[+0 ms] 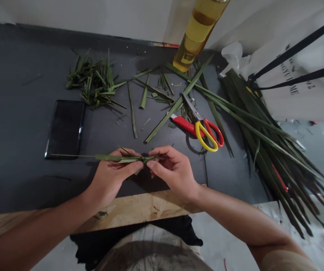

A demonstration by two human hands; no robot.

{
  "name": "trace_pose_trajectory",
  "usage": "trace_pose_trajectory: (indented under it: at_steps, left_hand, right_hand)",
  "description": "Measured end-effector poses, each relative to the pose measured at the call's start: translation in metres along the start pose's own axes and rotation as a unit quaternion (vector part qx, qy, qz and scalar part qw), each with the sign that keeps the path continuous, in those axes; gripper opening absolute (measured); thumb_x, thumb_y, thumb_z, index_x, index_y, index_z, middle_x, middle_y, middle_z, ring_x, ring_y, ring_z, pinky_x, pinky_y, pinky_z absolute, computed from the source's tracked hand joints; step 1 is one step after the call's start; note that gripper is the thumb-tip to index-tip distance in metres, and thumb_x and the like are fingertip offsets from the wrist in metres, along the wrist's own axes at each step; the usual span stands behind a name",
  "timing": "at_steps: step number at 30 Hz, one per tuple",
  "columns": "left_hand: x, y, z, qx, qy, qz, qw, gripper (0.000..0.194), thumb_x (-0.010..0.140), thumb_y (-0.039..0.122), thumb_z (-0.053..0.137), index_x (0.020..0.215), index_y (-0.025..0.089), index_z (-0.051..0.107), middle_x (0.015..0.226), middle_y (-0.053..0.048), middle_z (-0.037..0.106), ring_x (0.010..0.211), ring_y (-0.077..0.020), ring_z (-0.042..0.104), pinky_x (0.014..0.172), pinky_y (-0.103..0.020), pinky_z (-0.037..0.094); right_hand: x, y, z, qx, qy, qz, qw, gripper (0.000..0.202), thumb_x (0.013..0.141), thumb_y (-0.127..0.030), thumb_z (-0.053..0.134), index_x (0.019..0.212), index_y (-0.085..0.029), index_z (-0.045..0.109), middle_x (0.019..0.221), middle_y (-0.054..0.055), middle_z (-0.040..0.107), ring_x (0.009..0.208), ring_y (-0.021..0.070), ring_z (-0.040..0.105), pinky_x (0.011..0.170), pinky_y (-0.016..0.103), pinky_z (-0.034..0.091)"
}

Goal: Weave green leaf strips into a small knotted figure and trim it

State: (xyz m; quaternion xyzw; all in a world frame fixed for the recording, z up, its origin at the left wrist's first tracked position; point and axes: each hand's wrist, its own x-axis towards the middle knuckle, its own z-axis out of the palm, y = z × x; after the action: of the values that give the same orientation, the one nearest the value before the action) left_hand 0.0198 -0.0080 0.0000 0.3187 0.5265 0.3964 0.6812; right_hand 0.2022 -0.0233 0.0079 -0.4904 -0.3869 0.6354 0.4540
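Over the table (pixel 108 128), the left hand (pixel 109 175) and right hand (pixel 174 169) pinch a green leaf weaving (pixel 143 159) between nearly closed fingers. Beyond lie yellow-and-red-handled scissors (pixel 200 122) on a red utility knife (pixel 183 125), leaf scraps and a phone (pixel 65 129). A bottle (pixel 196 34) stands behind; the white bag (pixel 300 75) reads partly "ME"; the bottle's label is illegible.

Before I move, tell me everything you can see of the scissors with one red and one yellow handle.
The metal-bladed scissors with red and yellow loop handles lie on the dark grey table, blades looking closed and pointing away from the person, tips at a green leaf strip. They partly overlap a red ridged cutter. Left hand and right hand are off them.
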Motion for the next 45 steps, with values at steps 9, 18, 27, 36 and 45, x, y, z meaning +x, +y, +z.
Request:
trace_pose_trajectory:
  at_steps: [9,18,27,36,45]
  left_hand:
    - [-0.002,-0.001,0.001,-0.013,0.025,0.021,0.999,0.026,0.066,0.028,0.096,0.082,0.022,0.076,0.084,0.0,0.079,0.078,-0.0172,0.074,0.074,-0.027,0.061]
    - [-0.004,0.002,0.006,-0.026,0.046,0.01,0.999,0.021,0.065,0.028,0.095,0.075,0.023,0.078,0.082,-0.001,0.078,0.081,-0.0206,0.075,0.076,-0.03,0.064]
    - [-0.002,-0.006,-0.004,0.006,0.01,0.035,0.999,0.011,0.074,0.028,0.091,0.078,0.028,0.081,0.087,-0.001,0.078,0.086,-0.0194,0.074,0.081,-0.027,0.062]
    - [-0.006,0.004,-0.004,0.132,0.03,0.084,0.987,0.012,0.073,0.032,0.091,0.075,0.024,0.082,0.084,-0.002,0.078,0.082,-0.0206,0.074,0.073,-0.029,0.06]
    - [-0.001,0.005,-0.004,0.074,-0.046,0.082,0.993,0.02,0.072,0.029,0.095,0.084,0.024,0.08,0.093,-0.003,0.083,0.087,-0.0221,0.08,0.081,-0.031,0.067]
  right_hand:
    - [-0.005,0.013,0.012,0.03,-0.039,0.048,0.998,0.044,0.079,-0.059,0.088,0.084,-0.02,0.067,0.063,-0.005,0.06,0.051,0.0075,0.051,0.048,0.021,0.045]
    - [-0.001,0.015,0.018,0.004,-0.037,0.039,0.999,0.048,0.081,-0.065,0.083,0.079,-0.021,0.064,0.061,-0.006,0.054,0.05,0.008,0.047,0.046,0.022,0.04]
    - [-0.002,0.016,0.012,-0.131,-0.041,-0.062,0.989,0.024,0.091,-0.039,0.073,0.079,-0.02,0.065,0.064,-0.004,0.054,0.058,0.0093,0.046,0.054,0.023,0.041]
    - [0.005,0.001,-0.016,-0.183,-0.08,-0.231,0.952,0.018,0.096,-0.026,0.074,0.114,-0.025,0.079,0.099,0.006,0.079,0.084,0.0168,0.071,0.075,0.03,0.06]
    - [0.007,0.008,-0.014,-0.248,-0.048,-0.337,0.907,0.016,0.095,-0.013,0.071,0.107,-0.02,0.077,0.087,0.005,0.079,0.073,0.0142,0.072,0.069,0.026,0.061]
